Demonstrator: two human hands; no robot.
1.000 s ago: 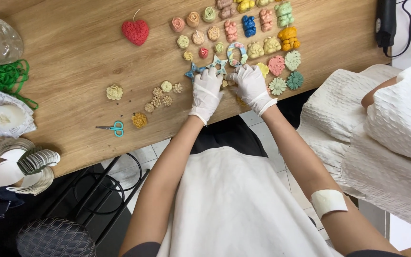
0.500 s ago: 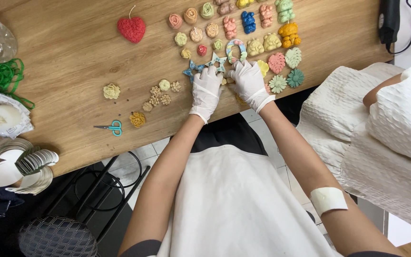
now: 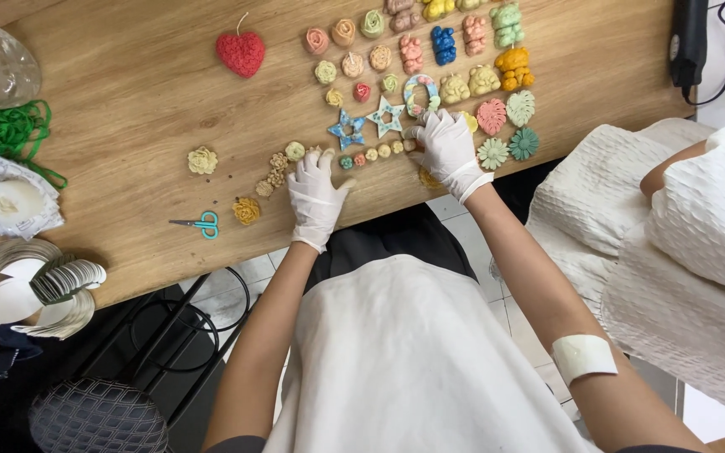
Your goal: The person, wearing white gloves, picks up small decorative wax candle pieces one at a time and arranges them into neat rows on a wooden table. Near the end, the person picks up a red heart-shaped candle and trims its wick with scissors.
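The gloved left hand (image 3: 315, 195) is laid flat on the wooden table (image 3: 127, 134), fingers spread and gripping nothing, its fingertips just beside a small green rosette (image 3: 295, 150) and a row of tiny wax pieces (image 3: 377, 153). The gloved right hand (image 3: 446, 148) is rested at the row's other end, fingers loosely curled; any grip cannot be told. Two star shapes (image 3: 367, 122) lie just above the row.

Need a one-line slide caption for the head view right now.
Gloved left hand and right hand arrange small coloured moulded shapes in rows on a wooden table.
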